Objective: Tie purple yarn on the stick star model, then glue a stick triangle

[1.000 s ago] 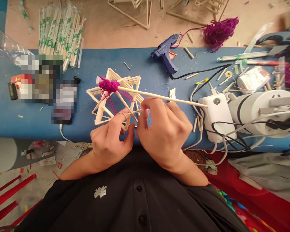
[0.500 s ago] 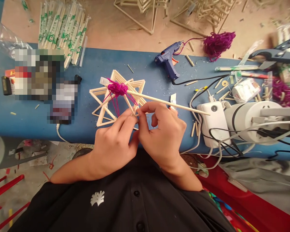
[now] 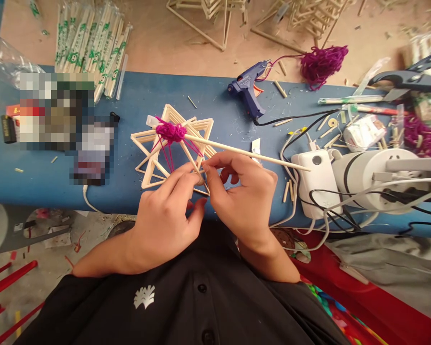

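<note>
A star-like frame (image 3: pixel 148 173) of glued wooden sticks lies on the blue table. Across its top rests a long chopstick (image 3: pixel 247 152) with a bundle of purple yarn (image 3: pixel 171 132) wound on its left end. Thin yarn strands run from the bundle down to the frame's sticks. At the frame's near right corner, my left hand (image 3: pixel 168 206) has its fingers bent around a stick, the thumb lowered apart from them. My right hand (image 3: pixel 242 191) pinches thumb and forefinger together right beside the left fingertips. What lies in that pinch is too small to make out.
Behind the frame lies a blue glue gun (image 3: pixel 249 88), near a purple yarn ball (image 3: pixel 323 66). Wrapped chopsticks (image 3: pixel 89 43) lie at the far left, a phone (image 3: pixel 95 148) nearer. On the right are a white power bank (image 3: pixel 314 184), a power strip (image 3: pixel 371 177), cables and cutters (image 3: pixel 413 76).
My left thumb has dropped away from its fingers, opening a gap below the fingertips. My right hand stays pinched at nearly the same spot. The whole view has shifted slightly.
</note>
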`<control>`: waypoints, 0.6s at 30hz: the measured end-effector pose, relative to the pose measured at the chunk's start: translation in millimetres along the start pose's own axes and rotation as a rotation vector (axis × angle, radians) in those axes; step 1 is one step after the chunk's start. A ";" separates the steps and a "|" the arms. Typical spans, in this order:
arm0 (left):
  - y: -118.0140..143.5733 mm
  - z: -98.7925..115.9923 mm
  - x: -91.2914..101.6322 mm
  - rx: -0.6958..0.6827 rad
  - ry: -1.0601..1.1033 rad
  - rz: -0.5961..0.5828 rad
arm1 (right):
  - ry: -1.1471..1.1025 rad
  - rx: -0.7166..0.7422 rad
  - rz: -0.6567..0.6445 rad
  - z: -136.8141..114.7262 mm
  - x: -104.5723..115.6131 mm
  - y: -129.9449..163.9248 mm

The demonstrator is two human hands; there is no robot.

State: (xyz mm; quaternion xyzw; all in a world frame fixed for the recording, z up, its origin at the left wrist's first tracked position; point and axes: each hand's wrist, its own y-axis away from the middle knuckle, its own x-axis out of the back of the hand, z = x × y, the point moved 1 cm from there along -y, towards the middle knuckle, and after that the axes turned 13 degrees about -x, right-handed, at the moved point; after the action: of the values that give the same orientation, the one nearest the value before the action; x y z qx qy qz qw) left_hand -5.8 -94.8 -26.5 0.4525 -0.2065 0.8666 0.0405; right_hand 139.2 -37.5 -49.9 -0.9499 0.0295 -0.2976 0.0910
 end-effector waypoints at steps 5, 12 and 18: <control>3.0 0.5 1.7 0.025 0.044 0.030 | -0.009 0.019 -0.010 1.5 -0.5 -0.2; 4.8 1.4 -0.6 0.032 0.042 0.049 | 0.044 0.106 -0.033 -1.9 0.1 0.9; 9.0 2.2 1.5 0.167 0.309 0.052 | 0.031 0.097 -0.042 -4.4 1.0 -1.1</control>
State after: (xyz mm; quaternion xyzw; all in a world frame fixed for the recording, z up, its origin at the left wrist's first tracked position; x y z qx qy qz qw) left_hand -7.4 -104.1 -27.1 0.3101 -0.1365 0.9408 0.0116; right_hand 137.5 -37.3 -45.6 -0.9400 -0.0037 -0.3153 0.1302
